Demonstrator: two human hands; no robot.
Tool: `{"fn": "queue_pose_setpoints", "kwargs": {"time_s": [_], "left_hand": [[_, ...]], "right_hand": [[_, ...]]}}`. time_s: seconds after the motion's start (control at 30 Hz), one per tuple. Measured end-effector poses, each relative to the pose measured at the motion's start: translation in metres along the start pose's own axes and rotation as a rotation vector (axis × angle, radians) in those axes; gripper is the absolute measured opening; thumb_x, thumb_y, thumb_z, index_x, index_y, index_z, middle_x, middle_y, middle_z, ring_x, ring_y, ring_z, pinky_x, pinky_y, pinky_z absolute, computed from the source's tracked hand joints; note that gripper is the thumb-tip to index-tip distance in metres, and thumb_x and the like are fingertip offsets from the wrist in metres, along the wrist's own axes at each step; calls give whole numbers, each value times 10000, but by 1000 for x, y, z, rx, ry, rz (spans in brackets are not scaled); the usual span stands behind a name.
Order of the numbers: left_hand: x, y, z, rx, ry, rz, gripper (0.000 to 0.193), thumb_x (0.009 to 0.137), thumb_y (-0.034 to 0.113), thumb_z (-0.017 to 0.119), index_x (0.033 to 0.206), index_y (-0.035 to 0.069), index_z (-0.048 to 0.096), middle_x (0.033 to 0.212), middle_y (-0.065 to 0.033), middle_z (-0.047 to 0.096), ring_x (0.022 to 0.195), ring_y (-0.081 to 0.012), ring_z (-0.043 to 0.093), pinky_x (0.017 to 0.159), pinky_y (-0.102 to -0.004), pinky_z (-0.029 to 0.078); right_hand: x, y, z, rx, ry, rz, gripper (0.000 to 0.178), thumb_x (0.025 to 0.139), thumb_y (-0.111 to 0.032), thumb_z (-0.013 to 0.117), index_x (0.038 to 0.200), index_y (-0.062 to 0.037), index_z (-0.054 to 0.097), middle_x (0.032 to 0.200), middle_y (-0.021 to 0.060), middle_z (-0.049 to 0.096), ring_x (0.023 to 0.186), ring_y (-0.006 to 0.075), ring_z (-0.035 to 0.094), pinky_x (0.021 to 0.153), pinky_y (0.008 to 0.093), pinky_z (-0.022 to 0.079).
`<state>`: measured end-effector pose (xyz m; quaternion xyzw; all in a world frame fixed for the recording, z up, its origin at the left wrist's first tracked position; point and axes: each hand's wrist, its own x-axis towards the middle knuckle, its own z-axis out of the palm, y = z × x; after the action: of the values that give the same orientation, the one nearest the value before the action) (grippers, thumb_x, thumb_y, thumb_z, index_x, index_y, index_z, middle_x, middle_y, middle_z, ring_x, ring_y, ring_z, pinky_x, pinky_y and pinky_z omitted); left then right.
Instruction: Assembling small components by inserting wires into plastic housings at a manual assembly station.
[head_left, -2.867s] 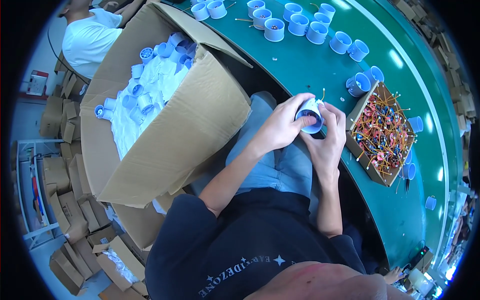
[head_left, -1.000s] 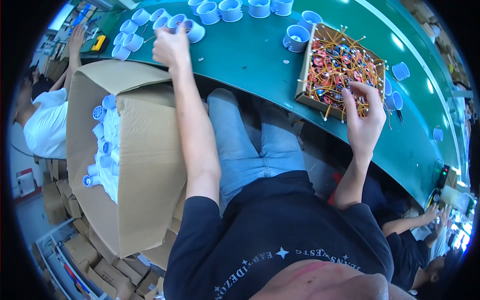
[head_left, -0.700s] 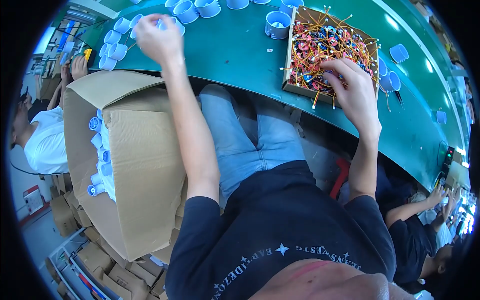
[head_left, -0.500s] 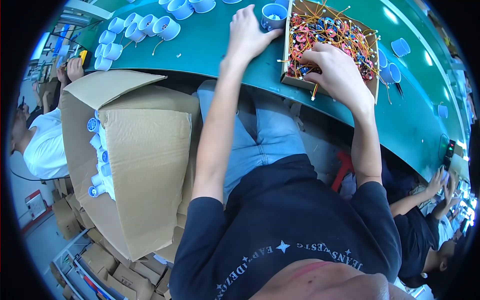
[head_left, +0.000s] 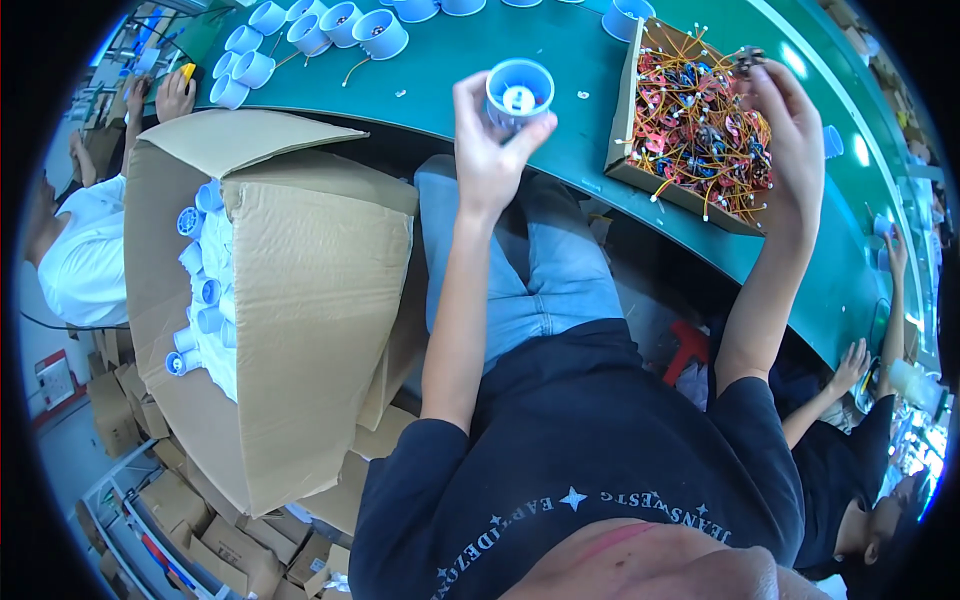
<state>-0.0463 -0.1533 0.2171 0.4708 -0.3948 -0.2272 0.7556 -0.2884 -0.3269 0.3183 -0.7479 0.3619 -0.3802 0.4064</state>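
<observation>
My left hand [head_left: 487,170] is closed around a light blue plastic cup [head_left: 520,82], held above the near edge of the table. The cup's mouth faces up, and a white round piece shows inside. My right hand [head_left: 792,140] is raised at the far right side of an open cardboard box [head_left: 622,110]. Its fingertips pinch a small dark electronic part [head_left: 747,60], too blurred to make out in detail. Red and blue components with orange-brown wires and white plugs [head_left: 700,130] fill the box in a tangle.
Several blue cups [head_left: 380,35] stand along the far left of the green table [head_left: 430,90], some with wires trailing out. A large carton [head_left: 315,330] holding white and blue plastic parts [head_left: 208,290] stands left of my legs. Co-workers' hands [head_left: 850,365] show at both sides.
My left hand has picked up a cup from the table and brought it nearer. Out of the box, my right hand has lifted a small part. The whole view has shifted somewhat.
</observation>
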Motion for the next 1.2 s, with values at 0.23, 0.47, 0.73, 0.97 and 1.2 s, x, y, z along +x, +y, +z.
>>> {"fn": "queue_pose_setpoints", "kwargs": {"time_s": [0.23, 0.47, 0.73, 0.97, 1.2], "left_hand": [[-40, 25, -9, -530, -42, -309, 566, 801, -77, 655, 1303, 8, 409, 1213, -137, 527, 1094, -271, 600, 836, -386, 571], [-52, 22, -25, -493, -46, -342, 733, 794, -79, 654, 1438, -15, 310, 1286, -152, 488, 1133, -290, 577, 830, -400, 568], [-50, 21, -23, -465, -155, -342, 750, 797, -37, 667, 1446, -39, 291, 1324, -163, 463, 1159, -295, 560, 836, -414, 564], [-49, 30, -3, -495, -141, -343, 783, 781, -47, 686, 1442, 13, 271, 1324, -169, 450, 1206, -303, 525, 857, -422, 562], [-45, 27, 13, -395, -26, -218, 747, 702, -97, 751, 1282, 73, 313, 1328, -194, 422, 1220, -299, 514, 916, -414, 538]], "right_hand": [[7, -13, 13, 509, -39, 102, 309, 992, -157, 517, 1212, 57, 554, 1086, 126, 647, 981, 181, 633, 903, 312, 502], [7, -4, 4, 168, -234, 41, 293, 979, -142, 537, 1210, 36, 559, 1075, 117, 632, 1001, 208, 617, 927, 312, 476], [-9, -42, 8, -692, -207, -204, 278, 944, -158, 603, 1155, 21, 618, 994, 49, 619, 861, 102, 562, 803, 239, 455], [-11, -22, 4, -31, 147, -62, 283, 932, -107, 602, 1179, 29, 624, 1002, 44, 605, 822, 95, 527, 727, 236, 429], [-37, -43, 20, 541, 132, -77, 269, 920, -66, 587, 1157, 62, 586, 968, 98, 623, 797, 125, 569, 711, 230, 449]]}}
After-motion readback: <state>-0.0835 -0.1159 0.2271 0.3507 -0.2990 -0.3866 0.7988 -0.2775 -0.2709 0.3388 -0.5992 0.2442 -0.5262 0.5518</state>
